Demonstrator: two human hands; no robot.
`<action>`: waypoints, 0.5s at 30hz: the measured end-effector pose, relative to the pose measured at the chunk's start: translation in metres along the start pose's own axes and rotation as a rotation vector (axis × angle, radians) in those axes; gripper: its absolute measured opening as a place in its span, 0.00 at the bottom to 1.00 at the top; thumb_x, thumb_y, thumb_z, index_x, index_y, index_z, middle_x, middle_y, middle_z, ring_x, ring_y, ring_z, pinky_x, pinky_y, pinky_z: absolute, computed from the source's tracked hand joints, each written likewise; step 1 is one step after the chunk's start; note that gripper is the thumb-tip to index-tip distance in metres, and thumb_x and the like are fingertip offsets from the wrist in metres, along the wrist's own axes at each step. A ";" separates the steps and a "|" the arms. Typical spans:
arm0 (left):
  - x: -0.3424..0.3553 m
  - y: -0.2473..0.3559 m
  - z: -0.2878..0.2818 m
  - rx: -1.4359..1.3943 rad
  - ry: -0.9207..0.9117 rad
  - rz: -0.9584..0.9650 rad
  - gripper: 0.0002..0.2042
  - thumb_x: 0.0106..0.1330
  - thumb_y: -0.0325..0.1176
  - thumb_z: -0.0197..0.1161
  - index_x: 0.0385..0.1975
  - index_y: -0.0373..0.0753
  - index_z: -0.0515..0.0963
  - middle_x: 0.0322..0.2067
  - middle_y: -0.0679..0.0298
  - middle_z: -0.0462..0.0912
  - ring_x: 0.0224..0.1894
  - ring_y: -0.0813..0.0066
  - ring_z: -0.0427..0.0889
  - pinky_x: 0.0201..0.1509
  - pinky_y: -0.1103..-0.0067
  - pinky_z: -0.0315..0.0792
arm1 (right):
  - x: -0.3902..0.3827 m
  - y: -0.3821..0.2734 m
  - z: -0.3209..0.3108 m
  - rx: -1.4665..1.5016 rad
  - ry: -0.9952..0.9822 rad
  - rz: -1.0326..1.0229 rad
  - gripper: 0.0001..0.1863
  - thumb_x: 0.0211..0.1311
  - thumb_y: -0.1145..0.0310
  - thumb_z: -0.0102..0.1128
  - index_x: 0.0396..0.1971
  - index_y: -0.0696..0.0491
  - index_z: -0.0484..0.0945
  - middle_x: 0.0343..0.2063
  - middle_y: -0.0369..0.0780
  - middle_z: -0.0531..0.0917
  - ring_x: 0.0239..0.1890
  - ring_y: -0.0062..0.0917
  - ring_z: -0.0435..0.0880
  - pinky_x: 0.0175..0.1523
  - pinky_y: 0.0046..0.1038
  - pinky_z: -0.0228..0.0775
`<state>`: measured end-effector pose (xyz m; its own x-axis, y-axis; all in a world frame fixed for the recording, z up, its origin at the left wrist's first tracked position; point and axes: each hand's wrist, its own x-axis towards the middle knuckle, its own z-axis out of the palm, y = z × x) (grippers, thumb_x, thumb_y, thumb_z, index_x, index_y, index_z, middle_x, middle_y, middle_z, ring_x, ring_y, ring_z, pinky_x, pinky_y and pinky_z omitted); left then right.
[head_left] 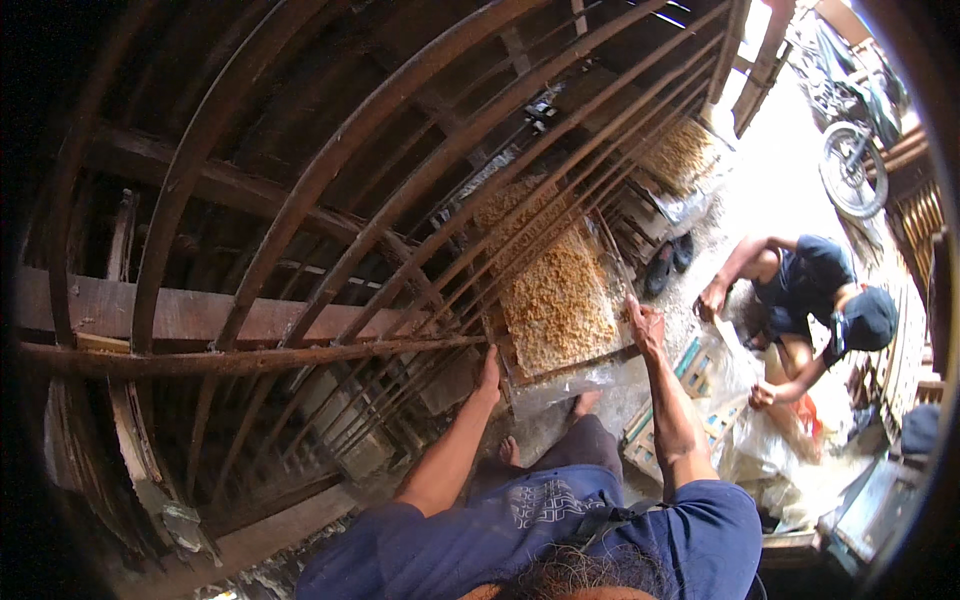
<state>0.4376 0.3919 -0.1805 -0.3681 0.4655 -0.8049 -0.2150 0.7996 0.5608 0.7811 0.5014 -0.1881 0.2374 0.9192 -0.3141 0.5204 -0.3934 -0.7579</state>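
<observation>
- Up on the wooden rack point(300, 200), a flat tray point(560, 300) of golden crumbs sits between the slats, raised before the person.
- Left hand point(490, 368) grips the tray's near left edge.
- Right hand point(645, 325) closes on its right edge.
- Bare feet point(580, 405) stand on the floor below.
- Right of them, another person point(810, 300) crouches over plastic bags point(760, 440).
- A motorbike point(850, 120) stands in daylight beyond.
</observation>
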 end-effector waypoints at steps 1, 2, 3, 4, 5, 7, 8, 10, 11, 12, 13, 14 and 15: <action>0.017 0.003 0.002 -0.017 0.013 0.019 0.34 0.68 0.57 0.51 0.69 0.45 0.55 0.69 0.59 0.54 0.69 0.60 0.55 0.69 0.61 0.53 | 0.019 -0.009 0.007 0.014 0.020 -0.031 0.38 0.61 0.37 0.52 0.15 0.62 0.73 0.09 0.42 0.67 0.17 0.24 0.68 0.27 0.36 0.62; 0.032 0.004 0.004 -0.035 0.030 0.037 0.35 0.68 0.56 0.52 0.69 0.46 0.54 0.70 0.60 0.52 0.70 0.59 0.53 0.69 0.60 0.52 | 0.039 -0.019 0.012 -0.036 -0.004 -0.034 0.36 0.60 0.38 0.52 0.17 0.62 0.76 0.11 0.47 0.71 0.18 0.32 0.73 0.29 0.38 0.65; 0.049 0.003 0.002 -0.052 0.048 0.053 0.35 0.67 0.55 0.53 0.70 0.47 0.53 0.70 0.61 0.50 0.71 0.59 0.51 0.69 0.59 0.51 | 0.060 -0.027 0.020 -0.086 -0.032 -0.040 0.34 0.60 0.40 0.53 0.19 0.62 0.80 0.14 0.51 0.75 0.20 0.39 0.78 0.32 0.40 0.68; 0.061 0.004 0.001 -0.068 0.064 0.060 0.35 0.67 0.55 0.54 0.70 0.47 0.52 0.71 0.61 0.49 0.71 0.58 0.50 0.70 0.58 0.51 | 0.074 -0.039 0.029 -0.074 -0.003 -0.106 0.34 0.61 0.41 0.54 0.18 0.63 0.79 0.15 0.54 0.76 0.23 0.45 0.80 0.33 0.41 0.70; 0.071 0.004 -0.002 -0.084 0.082 0.060 0.36 0.67 0.54 0.55 0.70 0.48 0.51 0.72 0.62 0.47 0.72 0.58 0.48 0.70 0.57 0.50 | 0.089 -0.051 0.036 -0.085 -0.057 -0.105 0.33 0.61 0.42 0.53 0.18 0.63 0.79 0.17 0.55 0.78 0.27 0.49 0.82 0.36 0.42 0.71; 0.069 0.015 0.001 -0.110 0.086 0.019 0.38 0.67 0.55 0.54 0.71 0.51 0.45 0.73 0.62 0.40 0.73 0.57 0.43 0.71 0.56 0.47 | 0.118 -0.057 0.054 -0.080 -0.086 -0.142 0.33 0.62 0.41 0.53 0.20 0.62 0.80 0.18 0.56 0.78 0.28 0.50 0.81 0.37 0.43 0.71; 0.061 0.026 0.005 -0.118 0.073 -0.001 0.39 0.67 0.56 0.53 0.72 0.53 0.41 0.74 0.62 0.36 0.74 0.55 0.40 0.72 0.55 0.45 | 0.133 -0.056 0.063 -0.079 0.000 -0.224 0.37 0.60 0.37 0.51 0.13 0.60 0.77 0.10 0.48 0.73 0.18 0.36 0.79 0.30 0.37 0.69; 0.037 0.045 0.011 -0.155 -0.011 -0.010 0.42 0.67 0.57 0.53 0.73 0.55 0.34 0.74 0.59 0.32 0.74 0.50 0.41 0.73 0.55 0.45 | 0.165 -0.038 0.079 -0.118 0.068 -0.270 0.35 0.62 0.39 0.50 0.14 0.60 0.77 0.11 0.49 0.74 0.19 0.41 0.79 0.29 0.40 0.68; 0.035 0.049 0.011 -0.161 -0.007 -0.006 0.41 0.67 0.55 0.54 0.72 0.54 0.37 0.73 0.59 0.37 0.73 0.52 0.45 0.72 0.55 0.48 | 0.181 -0.031 0.088 -0.170 0.083 -0.292 0.35 0.62 0.40 0.50 0.14 0.60 0.78 0.11 0.49 0.75 0.19 0.42 0.78 0.29 0.40 0.68; 0.034 0.040 0.009 -0.193 0.006 -0.021 0.39 0.68 0.53 0.55 0.72 0.53 0.40 0.72 0.59 0.42 0.72 0.54 0.49 0.70 0.55 0.51 | 0.180 -0.040 0.086 -0.172 -0.012 -0.343 0.35 0.63 0.40 0.50 0.14 0.60 0.77 0.11 0.50 0.74 0.20 0.44 0.78 0.29 0.41 0.67; 0.028 0.044 0.011 -0.200 -0.004 -0.022 0.37 0.68 0.51 0.56 0.72 0.52 0.43 0.71 0.58 0.47 0.70 0.56 0.53 0.68 0.56 0.54 | 0.186 -0.033 0.084 -0.187 -0.042 -0.338 0.32 0.63 0.41 0.51 0.20 0.60 0.78 0.16 0.50 0.77 0.23 0.44 0.80 0.31 0.41 0.68; 0.020 0.047 0.009 -0.154 -0.043 -0.034 0.37 0.69 0.51 0.55 0.72 0.50 0.45 0.71 0.57 0.48 0.70 0.56 0.54 0.68 0.58 0.56 | 0.192 -0.027 0.081 -0.200 -0.068 -0.330 0.30 0.63 0.42 0.51 0.26 0.60 0.80 0.20 0.50 0.79 0.25 0.44 0.81 0.33 0.41 0.69; 0.009 0.035 0.005 -0.086 -0.009 0.037 0.36 0.69 0.52 0.55 0.72 0.49 0.46 0.71 0.57 0.49 0.70 0.57 0.54 0.68 0.59 0.57 | 0.178 -0.044 0.077 -0.256 -0.143 -0.226 0.28 0.64 0.44 0.52 0.32 0.59 0.80 0.24 0.50 0.81 0.28 0.43 0.82 0.35 0.40 0.71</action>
<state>0.4315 0.4258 -0.1690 -0.3693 0.4982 -0.7845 -0.2781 0.7462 0.6048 0.7370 0.6842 -0.2549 -0.0145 0.9694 -0.2452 0.7395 -0.1546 -0.6551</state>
